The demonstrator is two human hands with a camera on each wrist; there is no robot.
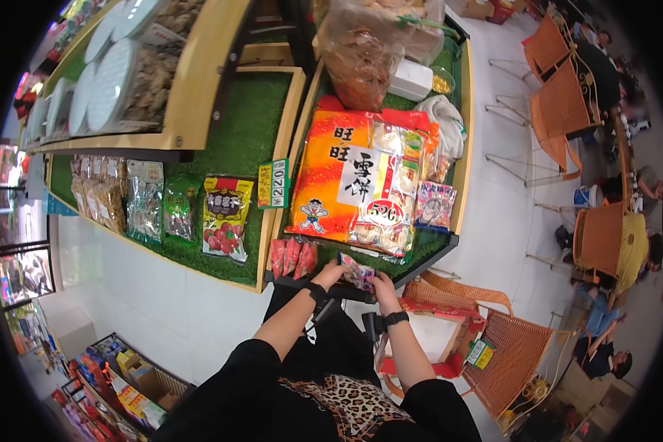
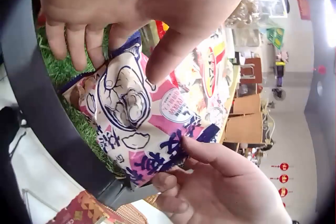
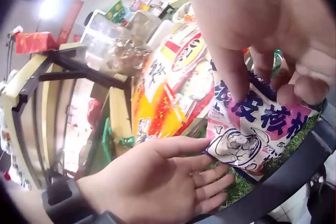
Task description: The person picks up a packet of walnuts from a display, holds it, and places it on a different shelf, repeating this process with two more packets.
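Note:
A small pink-and-white snack bag (image 1: 357,272) with dark blue lettering is between both hands at the front edge of the display stand. My right hand (image 1: 383,287) pinches one end of it, thumb on the printed face and fingers curled behind, as the left wrist view shows. At the opposite end, my left hand (image 1: 332,275) touches the bag with its thumb; its other fingers (image 3: 212,184) are spread and nearly straight. Green artificial turf (image 2: 55,71) lies under the bag. Beyond the hands lies a large orange rice cracker bag (image 1: 320,188).
Small red packets (image 1: 293,258) lie left of the hands, and another pink-and-white bag (image 1: 435,205) lies right. A dark rail (image 1: 429,263) edges the stand. A wooden shelf (image 1: 214,81) rises at left. A wicker chair (image 1: 504,353) stands at right.

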